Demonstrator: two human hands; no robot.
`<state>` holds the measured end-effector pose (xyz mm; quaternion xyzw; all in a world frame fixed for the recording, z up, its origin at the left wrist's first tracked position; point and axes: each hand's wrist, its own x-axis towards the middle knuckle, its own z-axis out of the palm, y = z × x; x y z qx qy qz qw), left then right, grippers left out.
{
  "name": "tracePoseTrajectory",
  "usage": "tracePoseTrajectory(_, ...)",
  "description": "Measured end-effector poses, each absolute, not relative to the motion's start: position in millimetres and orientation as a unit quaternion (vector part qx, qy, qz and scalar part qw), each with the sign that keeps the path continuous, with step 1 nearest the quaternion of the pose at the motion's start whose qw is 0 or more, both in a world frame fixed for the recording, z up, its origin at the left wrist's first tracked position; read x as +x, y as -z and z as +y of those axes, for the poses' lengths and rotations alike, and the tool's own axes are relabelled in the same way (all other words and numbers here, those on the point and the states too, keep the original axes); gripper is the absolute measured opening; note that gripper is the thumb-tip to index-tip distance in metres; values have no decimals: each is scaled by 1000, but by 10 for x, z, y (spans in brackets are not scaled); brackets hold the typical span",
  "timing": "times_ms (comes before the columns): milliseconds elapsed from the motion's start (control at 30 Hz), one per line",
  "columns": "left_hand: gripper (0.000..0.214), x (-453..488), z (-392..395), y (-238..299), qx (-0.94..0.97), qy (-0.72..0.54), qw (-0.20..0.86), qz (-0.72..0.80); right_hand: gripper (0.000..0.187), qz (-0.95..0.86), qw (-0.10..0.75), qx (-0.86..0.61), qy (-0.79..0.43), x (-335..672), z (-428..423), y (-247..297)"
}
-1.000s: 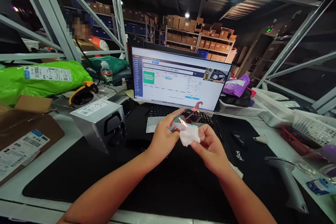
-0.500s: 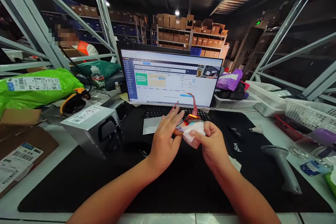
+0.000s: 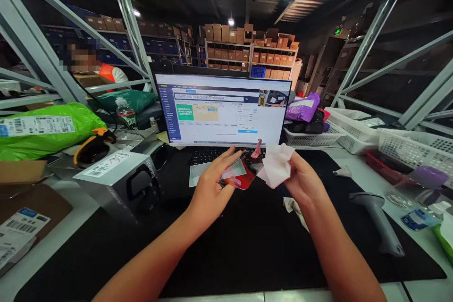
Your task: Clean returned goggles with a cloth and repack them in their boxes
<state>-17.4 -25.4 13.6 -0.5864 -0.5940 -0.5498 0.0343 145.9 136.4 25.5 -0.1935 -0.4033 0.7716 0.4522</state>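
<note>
My left hand point(image 3: 214, 181) grips a pair of red glasses point(image 3: 248, 178) with a shiny lens, fingers behind and thumb in front. One reddish-pink temple point(image 3: 256, 149) sticks up before the monitor; much of the frame is hidden by my fingers. To the right, my right hand point(image 3: 304, 177) pinches a crumpled white tissue point(image 3: 277, 166), raised beside the glasses. A pale flat sheet point(image 3: 198, 174) lies on the mat behind my left hand. A second crumpled tissue point(image 3: 295, 210) rests on the mat below my right wrist.
A monitor point(image 3: 226, 113) and keyboard point(image 3: 203, 156) stand ahead. To the left are a grey box point(image 3: 116, 184), ski goggles point(image 3: 90, 151) and a green parcel point(image 3: 38, 130). A barcode scanner point(image 3: 378, 222), white baskets point(image 3: 414, 146) and a bottle point(image 3: 423, 217) sit right. A person in orange point(image 3: 108, 73) is beyond the frame.
My right hand has drawn the tissue away from the glasses, up and to the right, and the tissue is more spread out. The glasses have turned in my left hand. The view has shifted slightly.
</note>
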Motion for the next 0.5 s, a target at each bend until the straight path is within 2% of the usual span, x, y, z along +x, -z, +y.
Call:
tracePoseTrajectory(133,68,-246,-229,-130,-556,575,44,-598,33,-459,474,-150,-736,1434,1221,-214)
tracePoseTrajectory(300,62,-198,-156,-17,-531,595,53,-601,45,-533,445,-103,-712,1191,774,11)
tracePoseTrajectory(500,68,-40,-119,132,-592,545,104,-585,55,-545,516,-184,-635,1060,507,191)
